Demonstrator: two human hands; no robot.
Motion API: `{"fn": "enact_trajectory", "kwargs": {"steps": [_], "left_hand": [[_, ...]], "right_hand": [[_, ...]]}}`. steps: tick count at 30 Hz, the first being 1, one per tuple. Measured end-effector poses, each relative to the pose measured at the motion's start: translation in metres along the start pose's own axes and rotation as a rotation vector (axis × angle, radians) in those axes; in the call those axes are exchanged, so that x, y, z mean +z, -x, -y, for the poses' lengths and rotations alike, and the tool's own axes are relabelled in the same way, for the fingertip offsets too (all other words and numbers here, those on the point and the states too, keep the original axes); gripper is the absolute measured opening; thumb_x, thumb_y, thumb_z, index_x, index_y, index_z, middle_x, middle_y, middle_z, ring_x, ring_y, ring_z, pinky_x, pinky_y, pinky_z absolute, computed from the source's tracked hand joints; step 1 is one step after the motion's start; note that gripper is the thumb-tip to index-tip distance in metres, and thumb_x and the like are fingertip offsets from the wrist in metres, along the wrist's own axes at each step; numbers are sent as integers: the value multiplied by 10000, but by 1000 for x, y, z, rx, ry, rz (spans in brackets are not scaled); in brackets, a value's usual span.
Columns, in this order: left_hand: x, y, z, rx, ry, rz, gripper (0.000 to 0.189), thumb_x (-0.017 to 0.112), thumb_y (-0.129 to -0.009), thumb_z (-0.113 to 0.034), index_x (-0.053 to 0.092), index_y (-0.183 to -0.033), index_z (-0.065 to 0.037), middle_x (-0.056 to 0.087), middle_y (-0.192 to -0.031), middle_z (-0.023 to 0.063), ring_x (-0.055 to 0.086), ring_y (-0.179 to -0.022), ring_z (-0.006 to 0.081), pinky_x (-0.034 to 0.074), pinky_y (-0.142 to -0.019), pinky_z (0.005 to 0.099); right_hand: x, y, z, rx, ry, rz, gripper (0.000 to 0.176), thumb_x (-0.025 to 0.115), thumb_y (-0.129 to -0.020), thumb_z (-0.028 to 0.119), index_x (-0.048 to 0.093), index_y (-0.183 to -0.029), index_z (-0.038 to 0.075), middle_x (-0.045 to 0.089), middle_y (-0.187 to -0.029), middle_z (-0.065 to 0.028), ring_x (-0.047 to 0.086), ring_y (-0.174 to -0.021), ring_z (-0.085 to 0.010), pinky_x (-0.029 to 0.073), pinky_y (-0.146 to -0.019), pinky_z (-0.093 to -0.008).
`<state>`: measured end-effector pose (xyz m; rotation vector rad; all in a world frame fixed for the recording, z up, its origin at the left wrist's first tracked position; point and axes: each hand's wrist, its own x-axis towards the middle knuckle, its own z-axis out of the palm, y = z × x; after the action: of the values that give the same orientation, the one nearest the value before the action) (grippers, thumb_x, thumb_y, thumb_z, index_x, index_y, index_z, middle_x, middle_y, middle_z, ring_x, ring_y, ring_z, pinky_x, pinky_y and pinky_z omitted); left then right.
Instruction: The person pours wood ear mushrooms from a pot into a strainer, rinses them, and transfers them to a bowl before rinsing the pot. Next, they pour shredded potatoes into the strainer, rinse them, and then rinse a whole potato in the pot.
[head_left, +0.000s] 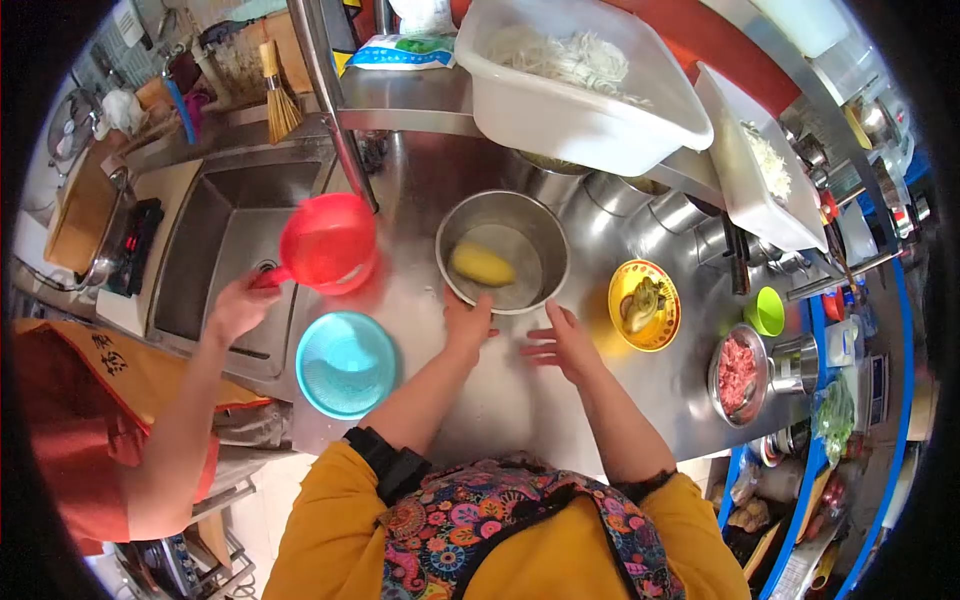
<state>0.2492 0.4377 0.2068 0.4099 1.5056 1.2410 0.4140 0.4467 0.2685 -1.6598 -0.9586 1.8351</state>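
Note:
A round steel pot (444, 232) stands on the steel counter in front of me, with one peeled yellow potato (482, 265) lying inside. My left hand (468, 325) is at the pot's near rim, its fingers stretched out and seeming to touch the wall. Just right of the pot's front, my right hand (562, 345) is open with fingers apart, holding nothing. To the left sits a turquoise plastic basket (346, 365). An orange patterned bowl (672, 318) with dark greenish pickled-looking food (643, 305) stands to the right.
At left, a co-worker's hand (238, 308) holds a red plastic dipper (328, 245) beside the sink (215, 260). White tubs (590, 120) sit on the overhead shelf. A metal bowl of minced meat (738, 370) and a green cup (765, 312) stand at right.

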Motion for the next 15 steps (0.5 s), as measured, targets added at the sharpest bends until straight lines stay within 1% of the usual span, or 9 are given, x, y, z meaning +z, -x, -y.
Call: {"fn": "enact_trajectory", "kwargs": {"steps": [1,3,4,7,8,11,12,14,15], "left_hand": [[-2,8,4,-18,12,42,680,553,-829,-173,141,-1369,-140,497,-1125,133,584,-772,213,552,-573,372],[-8,23,6,-46,38,115,761,599,-788,-142,143,-1396,-147,486,-1156,137,580,-822,213,543,-547,367],[-12,43,-10,-69,-61,176,768,642,-783,-170,179,-1393,-120,475,-1183,145,576,-826,214,526,-624,361],[-31,47,17,108,-173,-52,709,674,-785,-226,271,-1351,-84,454,-1220,159,570,-886,221,506,-707,331],[-36,55,19,365,-281,-224,566,679,-770,-200,422,-1255,-60,486,-1213,164,561,-963,254,483,-787,336],[-46,90,-48,1004,-729,-96,517,675,-742,-99,495,-1224,-53,538,-1160,165,540,-1028,291,465,-852,378],[-43,84,-52,1045,-827,92,418,654,-717,-91,576,-1124,-41,586,-1076,160,548,-1018,306,456,-878,368],[-24,73,-62,810,-1327,394,389,640,-729,-125,586,-1109,-56,594,-1070,149,556,-1017,304,459,-876,364],[-15,69,-65,663,-1558,538,376,633,-736,-142,592,-1101,-64,597,-1067,143,560,-1016,303,461,-874,361]], "right_hand": [[6,-3,4,63,-80,-6,573,489,-888,390,341,-1280,-1,579,-1046,-247,657,-792,-334,549,-629,-363],[-5,-33,-12,163,-96,103,535,466,-889,337,346,-1270,-19,579,-1050,-243,654,-801,-350,554,-627,-381],[-13,-48,-18,213,-96,163,516,454,-890,311,349,-1265,-28,579,-1052,-241,652,-805,-359,556,-626,-389],[-31,-49,-25,237,-86,282,471,433,-870,228,362,-1244,-49,592,-1026,-233,650,-802,-366,558,-621,-402],[-32,-37,-26,164,-97,208,407,438,-843,183,439,-1173,-55,607,-986,-227,653,-796,-347,559,-624,-401],[-43,-20,-24,171,-47,180,339,469,-805,119,497,-1094,-56,616,-908,-209,654,-714,-310,558,-571,-383],[-50,-21,-31,181,-21,185,331,474,-799,98,495,-1084,-67,618,-882,-209,654,-688,-307,560,-547,-379],[-58,-31,-33,174,36,189,315,483,-787,58,493,-1066,-89,622,-829,-211,655,-635,-301,564,-498,-371],[-52,-22,-22,133,85,148,312,487,-779,56,494,-1057,-88,620,-816,-206,650,-613,-292,554,-473,-361]]}}
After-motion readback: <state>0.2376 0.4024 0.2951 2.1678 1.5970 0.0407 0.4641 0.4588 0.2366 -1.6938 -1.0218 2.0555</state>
